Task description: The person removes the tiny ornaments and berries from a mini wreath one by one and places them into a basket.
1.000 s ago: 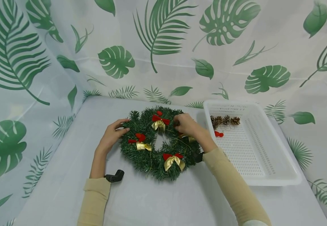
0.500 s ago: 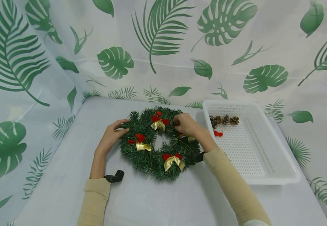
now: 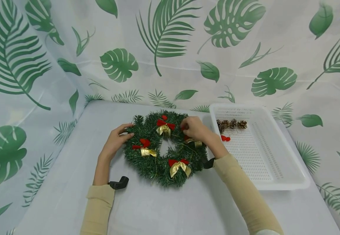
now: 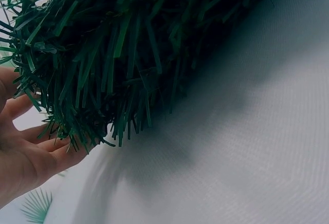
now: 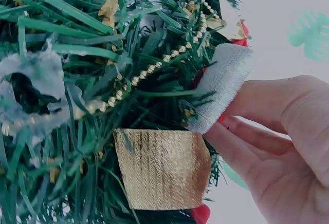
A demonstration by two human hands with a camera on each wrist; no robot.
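A green tinsel wreath [image 3: 143, 166] lies on the table, trimmed with gold-and-red bows [image 3: 180, 167], red ornaments [image 3: 144, 142] and a thin gold bead string [image 5: 149, 71]. My left hand [image 3: 116, 140] rests at the wreath's left edge, thumb and fingers spread, fingertips touching the green strands. At the upper right, my right hand [image 3: 194, 128] pinches a small red ornament [image 5: 222, 117], mostly hidden between the fingertips. Right by those fingertips stands a silvery-white ribbon end [image 5: 223, 88], with a gold ribbon loop [image 5: 163, 168] just below it.
On the right stands a white perforated plastic basket [image 3: 293, 156]. Several pine cones [image 3: 233, 124] and a red piece [image 3: 225, 138] lie along its left side. A leaf-printed curtain [image 3: 170, 65] hangs behind the white-covered table [image 3: 158, 209].
Both hands stay at the same spots on the wreath. The right hand has turned very slightly; the whole scene shifts a little to the left in view.
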